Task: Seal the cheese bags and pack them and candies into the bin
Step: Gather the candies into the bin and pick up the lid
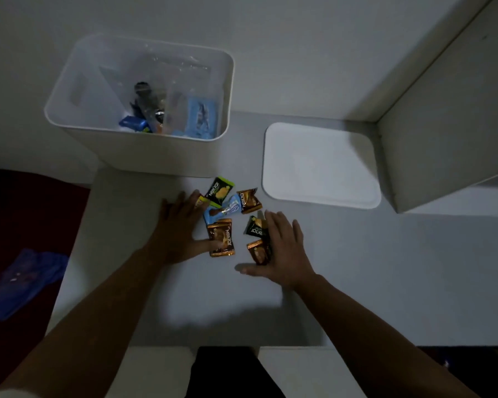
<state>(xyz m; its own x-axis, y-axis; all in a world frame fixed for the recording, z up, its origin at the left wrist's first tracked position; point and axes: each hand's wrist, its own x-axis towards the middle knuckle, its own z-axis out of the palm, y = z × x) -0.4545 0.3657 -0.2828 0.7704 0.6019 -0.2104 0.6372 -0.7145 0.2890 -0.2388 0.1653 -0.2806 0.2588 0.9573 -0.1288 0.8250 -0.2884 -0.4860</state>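
Two hands lie flat on the grey worktop (385, 268), flanking a loose cluster of candies (230, 219). Left hand (181, 228): fingers spread and straight, tips touching a green-edged packet and the thumb pressing on a brown packet (222, 239); it grips nothing. Right hand (282, 248): fingers straight and close together, resting against a dark green packet (255, 225) and a second brown one (258, 251), thumb extended along the worktop. Between and beyond the hands lie a blue packet (227, 209), a green packet (219, 190) and another brown packet (249, 201). White bin (144, 147): stands upright at the far edge of the worktop, just behind the candies, open at the top; inside are clear bags (173, 81), whose seals cannot be made out, and blue wrappers. White lid (319, 165): lies flat to the right of the bin, apart from it. Blue cloth (23, 280): on a dark surface left of the worktop.
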